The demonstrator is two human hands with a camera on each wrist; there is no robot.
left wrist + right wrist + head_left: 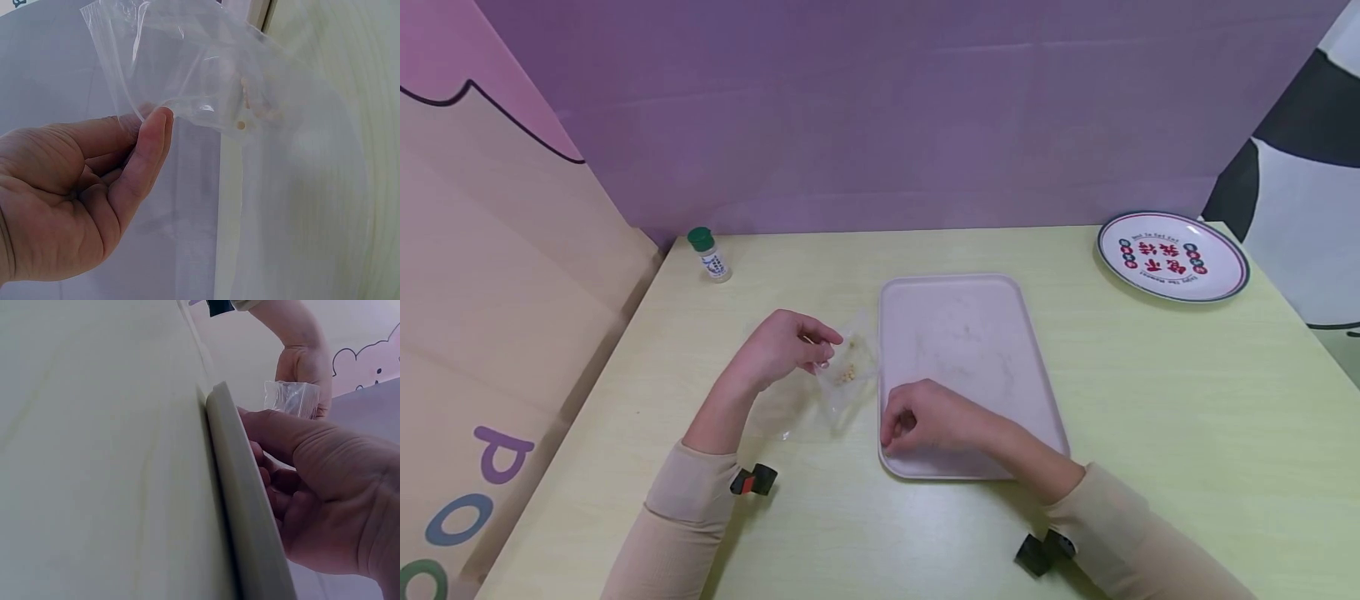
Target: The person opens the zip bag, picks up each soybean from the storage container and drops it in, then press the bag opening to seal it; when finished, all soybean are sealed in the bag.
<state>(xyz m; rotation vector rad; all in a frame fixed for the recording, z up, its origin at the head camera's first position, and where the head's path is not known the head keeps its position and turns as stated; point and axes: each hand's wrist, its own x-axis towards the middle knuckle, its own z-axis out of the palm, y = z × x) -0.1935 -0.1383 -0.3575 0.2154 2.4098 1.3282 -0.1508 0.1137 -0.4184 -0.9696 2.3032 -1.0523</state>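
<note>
My left hand pinches the edge of a clear plastic bag between thumb and fingers, left of the tray. Several small yellowish bits lie low in the bag. My right hand is over the near left corner of a pale pinkish tray, its fingers curled and the thumb meeting the index finger. In the right wrist view its fingertips are partly hidden behind the tray rim; I cannot tell whether anything small is between them.
A small bottle with a green cap stands at the back left of the pale table. An oval white plate with red lettering and a dark rim rests at the back right. A purple wall closes off the far side.
</note>
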